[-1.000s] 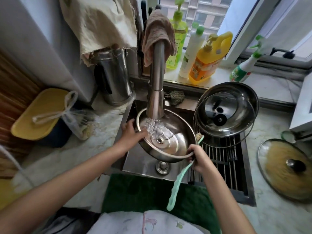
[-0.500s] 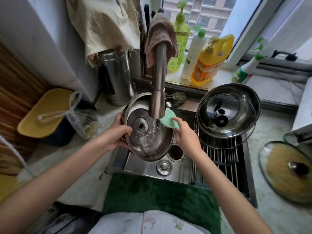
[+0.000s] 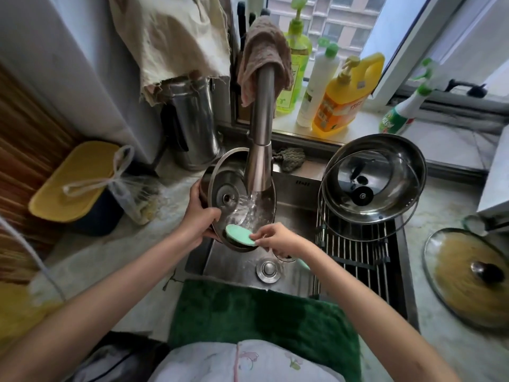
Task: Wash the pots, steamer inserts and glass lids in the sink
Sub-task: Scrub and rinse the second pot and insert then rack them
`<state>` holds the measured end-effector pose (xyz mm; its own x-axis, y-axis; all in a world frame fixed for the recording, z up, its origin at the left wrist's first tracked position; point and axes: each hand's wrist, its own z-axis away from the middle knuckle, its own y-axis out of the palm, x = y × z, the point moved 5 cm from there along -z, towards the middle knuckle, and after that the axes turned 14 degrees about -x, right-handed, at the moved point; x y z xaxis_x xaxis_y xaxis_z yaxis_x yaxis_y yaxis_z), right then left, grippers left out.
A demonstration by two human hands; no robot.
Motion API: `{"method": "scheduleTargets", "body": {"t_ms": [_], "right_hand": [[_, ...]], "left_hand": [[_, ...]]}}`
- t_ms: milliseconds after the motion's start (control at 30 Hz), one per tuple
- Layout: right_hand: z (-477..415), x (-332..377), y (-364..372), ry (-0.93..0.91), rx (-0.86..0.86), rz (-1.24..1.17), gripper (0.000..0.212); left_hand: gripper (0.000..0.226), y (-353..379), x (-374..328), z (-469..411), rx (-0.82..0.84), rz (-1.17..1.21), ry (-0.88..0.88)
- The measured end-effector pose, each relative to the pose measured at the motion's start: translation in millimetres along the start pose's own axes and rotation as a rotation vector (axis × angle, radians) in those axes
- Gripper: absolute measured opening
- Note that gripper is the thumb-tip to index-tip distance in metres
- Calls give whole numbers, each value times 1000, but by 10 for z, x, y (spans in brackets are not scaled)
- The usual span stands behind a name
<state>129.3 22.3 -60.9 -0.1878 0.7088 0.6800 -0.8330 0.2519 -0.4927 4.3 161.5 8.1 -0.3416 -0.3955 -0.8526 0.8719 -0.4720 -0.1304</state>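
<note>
Head view, left hand: your left hand (image 3: 199, 216) grips the rim of the glass lid (image 3: 237, 199), fingers curled over its edge, tilting it so the inner face turns toward you and the water can run off.
Head view, right hand: your right hand (image 3: 275, 238) pinches the green sponge (image 3: 239, 235) between fingertips and thumb and presses it against the lid's lower rim.
Water: the faucet (image 3: 261, 150) pours straight onto the tilted glass, probably to rinse while you scrub.
Where it is: the lid hangs over the sink (image 3: 237, 268), above the drain.
Waiting or done: a steel pot (image 3: 396, 199) with another lid inside sits on the drying rack (image 3: 358, 252); I can't tell whether it is washed.
Still dirty, it seems: a brown-stained lid (image 3: 468, 277) lies on the counter to your right, well apart from the sink.
</note>
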Motion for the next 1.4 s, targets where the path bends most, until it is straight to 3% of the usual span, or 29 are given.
{"method": "scheduleTargets", "body": {"t_ms": [67,133,233,333,400,533,633,733,833,900,967,1000,1067,1133,1267,1333,1400], "right_hand": [[-195,-26,-217,-105,-168,262,20],[-333,56,-477,-240,-442,559,25],[-390,285,-632,-568,-739,839,42],[-320,321,-593,-704,-880,860,50],[-293,239,-427,-557,-774,692,38],[-137,139,60,-116,-257,234,24],[36,202,284,53,84,-202,22],[82,228,264,77,259,-460,18],[-45,160,79,-5,144,-83,22],[-174,130,-162,-128,-129,317,22],[-250,134,-416,-292,-516,625,25],[-262,144,-505,-387,-671,697,32],[-241,181,-569,-545,-821,773,48],[-243,192,-519,-585,-819,812,50],[-229,126,-246,-386,-533,720,30],[-171,104,-204,-344,-587,739,33],[-141,101,-142,-268,-600,577,31]], "left_hand": [[86,-29,-19,2,34,-27,-11],[86,-39,-16,20,65,-79,-45],[87,-48,-96,43,72,-123,-50],[90,-90,-261,52,58,-166,56],[90,-107,-334,58,50,-177,112],[87,-68,-276,1,-9,-88,110],[87,-39,-157,-32,-40,-62,112],[85,-23,-107,-53,-51,-5,100],[85,-39,-135,-63,-20,3,95],[84,-62,-133,-67,9,-18,66],[83,-93,-88,-59,22,-28,4],[83,-107,-59,-41,25,-31,-24],[83,-112,-34,25,24,-33,-31],[83,-89,-47,62,17,-26,15],[85,-103,-89,34,-22,22,76],[88,-106,-65,17,-31,31,80],[89,-88,-49,21,-29,41,114]]}}
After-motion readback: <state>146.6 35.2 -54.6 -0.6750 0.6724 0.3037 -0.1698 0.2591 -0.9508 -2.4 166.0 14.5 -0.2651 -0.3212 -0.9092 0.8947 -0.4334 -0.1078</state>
